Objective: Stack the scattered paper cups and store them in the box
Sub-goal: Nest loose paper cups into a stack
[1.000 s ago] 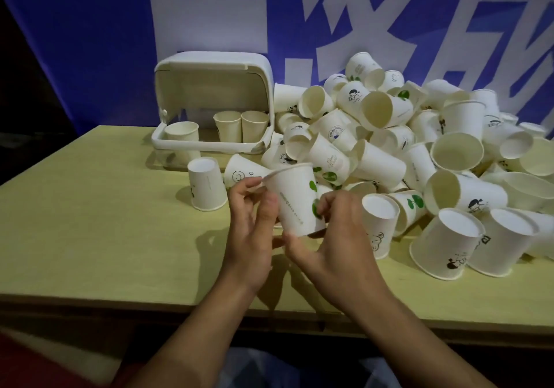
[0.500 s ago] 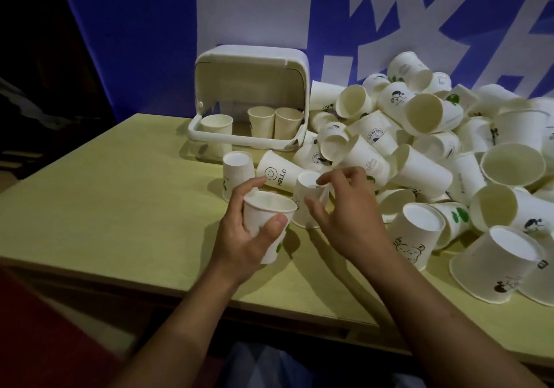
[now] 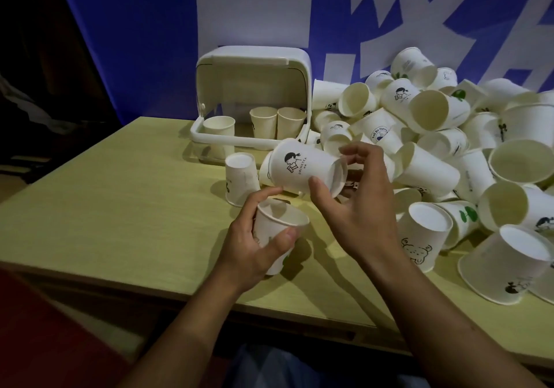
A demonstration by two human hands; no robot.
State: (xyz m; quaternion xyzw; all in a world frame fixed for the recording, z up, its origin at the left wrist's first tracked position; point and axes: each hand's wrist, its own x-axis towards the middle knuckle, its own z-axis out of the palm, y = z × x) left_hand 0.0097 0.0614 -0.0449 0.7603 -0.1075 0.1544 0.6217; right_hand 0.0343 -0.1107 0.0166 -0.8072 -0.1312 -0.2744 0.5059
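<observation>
Paper cups pile point(image 3: 443, 136) sits right on table point(image 3: 105, 207); left hand point(image 3: 254, 243) grips upright cup point(image 3: 277, 231); right hand point(image 3: 359, 207) pinches sideways printed cup point(image 3: 305, 165) just above it; open box point(image 3: 251, 100) behind holds three cups.

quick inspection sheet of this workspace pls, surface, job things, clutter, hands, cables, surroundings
surface: pale wooden table, bare on its left side.
job's things: white box at the back, lid up, three upright cups inside; large cup pile on the table's right side.
clutter: one upside-down cup standing apart, left of the pile.
grippers: left hand holds an upright cup; right hand holds a printed cup on its side by the base end, mouth pointing left.
cables: nothing seen.
surroundings: blue banner with white lettering behind; dark area at left.
</observation>
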